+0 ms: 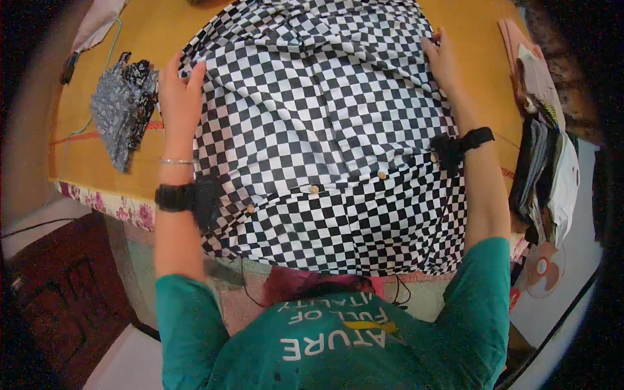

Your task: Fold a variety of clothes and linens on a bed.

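Note:
A black-and-white checkered shirt [279, 117] lies spread over the table, its far part bunched into folds. Several tan buttons run along a band on its near part. My left hand [181, 94] rests at the shirt's left edge, thumb and fingers apart. At the far right edge, my right hand [443, 62] touches the cloth, its thumb apart from the other fingers; the fingertips are partly hard to make out. Both wrists wear black straps, and the forearms lie along the two sides of the shirt.
The table has a yellow cover [484, 84] with a floral edge [130, 211]. A crumpled grey patterned cloth [120, 104] lies left of my left hand. Folded clothes [543, 156] are stacked along the right edge. A fan [543, 273] stands below at right.

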`<state>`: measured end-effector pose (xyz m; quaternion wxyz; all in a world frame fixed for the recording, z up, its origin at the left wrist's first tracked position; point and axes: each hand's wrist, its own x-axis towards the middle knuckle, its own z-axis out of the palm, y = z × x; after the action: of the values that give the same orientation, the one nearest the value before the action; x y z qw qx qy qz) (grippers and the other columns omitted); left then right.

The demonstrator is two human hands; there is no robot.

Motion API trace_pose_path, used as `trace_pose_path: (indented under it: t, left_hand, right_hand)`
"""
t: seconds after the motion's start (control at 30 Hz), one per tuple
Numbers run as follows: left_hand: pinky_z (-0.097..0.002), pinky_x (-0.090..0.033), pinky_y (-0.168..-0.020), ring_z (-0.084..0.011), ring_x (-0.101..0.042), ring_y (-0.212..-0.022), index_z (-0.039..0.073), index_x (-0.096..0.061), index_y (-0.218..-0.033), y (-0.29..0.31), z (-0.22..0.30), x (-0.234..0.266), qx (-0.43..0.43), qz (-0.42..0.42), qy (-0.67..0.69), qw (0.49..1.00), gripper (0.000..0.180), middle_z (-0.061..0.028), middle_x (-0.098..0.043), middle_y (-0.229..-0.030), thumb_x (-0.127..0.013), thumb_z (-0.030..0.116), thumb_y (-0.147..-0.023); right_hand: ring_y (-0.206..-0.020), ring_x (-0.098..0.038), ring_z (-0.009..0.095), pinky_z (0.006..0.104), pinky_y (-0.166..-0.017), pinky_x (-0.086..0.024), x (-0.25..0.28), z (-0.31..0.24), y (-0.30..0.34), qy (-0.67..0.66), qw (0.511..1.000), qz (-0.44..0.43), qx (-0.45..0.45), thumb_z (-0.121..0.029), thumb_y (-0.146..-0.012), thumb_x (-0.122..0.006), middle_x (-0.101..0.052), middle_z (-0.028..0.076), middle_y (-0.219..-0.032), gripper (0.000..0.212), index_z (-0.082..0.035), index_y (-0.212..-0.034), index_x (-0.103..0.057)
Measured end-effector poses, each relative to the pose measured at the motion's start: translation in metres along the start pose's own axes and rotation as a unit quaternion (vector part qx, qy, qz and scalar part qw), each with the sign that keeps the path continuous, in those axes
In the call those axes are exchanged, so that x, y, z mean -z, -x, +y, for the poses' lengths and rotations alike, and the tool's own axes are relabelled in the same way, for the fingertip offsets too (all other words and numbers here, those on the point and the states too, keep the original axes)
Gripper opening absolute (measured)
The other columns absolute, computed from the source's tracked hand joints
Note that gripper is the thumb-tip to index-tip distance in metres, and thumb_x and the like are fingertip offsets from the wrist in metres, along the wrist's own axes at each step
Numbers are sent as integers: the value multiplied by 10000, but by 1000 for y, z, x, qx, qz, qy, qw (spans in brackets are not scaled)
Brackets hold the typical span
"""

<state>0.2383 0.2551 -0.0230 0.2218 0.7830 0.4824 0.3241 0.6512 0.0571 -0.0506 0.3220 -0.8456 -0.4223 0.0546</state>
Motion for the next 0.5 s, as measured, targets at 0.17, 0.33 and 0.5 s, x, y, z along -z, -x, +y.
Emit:
trace_pose_path:
  t: [0.17,0.33,0.5]
  left_hand:
    - [-256,-466,-487,-171,-581,-636,-19,-450,-1250,0,-19,-18,132,15,148,980,495,-148,-575,-930,-607,236,-856]
    - [-359,-476,-748,-253,-612,-843,39,-593,-1103,0,-37,-38,-28,135,-164,977,409,-123,-628,-953,-611,331,-817]
    - [-337,-484,-718,-216,-612,-816,71,-659,-992,-1,-34,-29,-12,58,-145,988,317,-105,-632,-924,-617,332,-816]
  right_hand:
    - [-846,-591,218,311,-794,-448,-9,9,-5,144,990,-7,-2,-330,-864,-587,-611,118,-968,541,14,-1250,-427]
    - [-1010,-572,267,342,-874,-432,13,-77,11,96,983,-62,-142,-171,-908,-461,-595,168,-1121,313,-14,-1170,-531]
    - [-959,-581,246,324,-853,-438,23,-70,18,-11,982,-40,-184,-150,-905,-462,-600,149,-1059,279,-28,-1145,-533]
